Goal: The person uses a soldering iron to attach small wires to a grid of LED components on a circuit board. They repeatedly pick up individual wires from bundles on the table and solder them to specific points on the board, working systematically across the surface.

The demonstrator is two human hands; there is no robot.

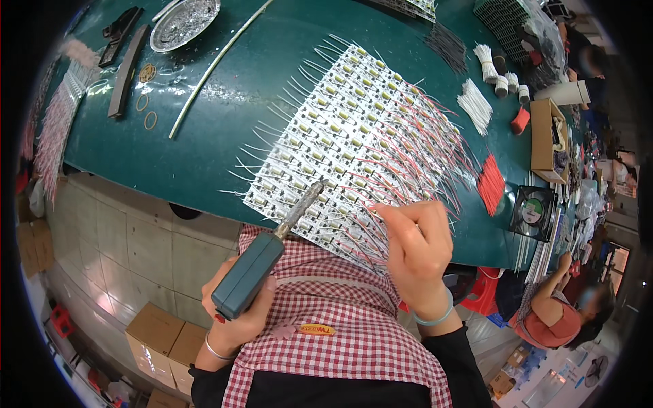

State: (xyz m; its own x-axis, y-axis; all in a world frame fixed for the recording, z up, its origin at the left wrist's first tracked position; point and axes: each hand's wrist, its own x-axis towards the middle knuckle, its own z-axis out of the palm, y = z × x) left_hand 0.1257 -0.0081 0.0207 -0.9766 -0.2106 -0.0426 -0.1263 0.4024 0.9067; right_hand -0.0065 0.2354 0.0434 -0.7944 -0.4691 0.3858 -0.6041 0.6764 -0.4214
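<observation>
My left hand (241, 306) is wrapped round the dark green handle of a soldering iron (248, 275). Its metal tip slants up and right, down onto a white panel of small circuit boards (309, 146). Thin white wires stick out along the panel's left side, and red and white wires (408, 153) fan across its right part. Over the panel's near right side, my right hand (420, 248) is closed in a pinch on a thin wire. The fingers partly hide that wire, and its colour is unclear.
Bundles of red wires (490, 185) and white wires (475, 107) lie right of the panel, near a cardboard box (549, 139) and a round-labelled black case (532, 213). Far left are a metal dish (185, 26), dark bars and rubber bands. A co-worker (554, 316) sits at the right.
</observation>
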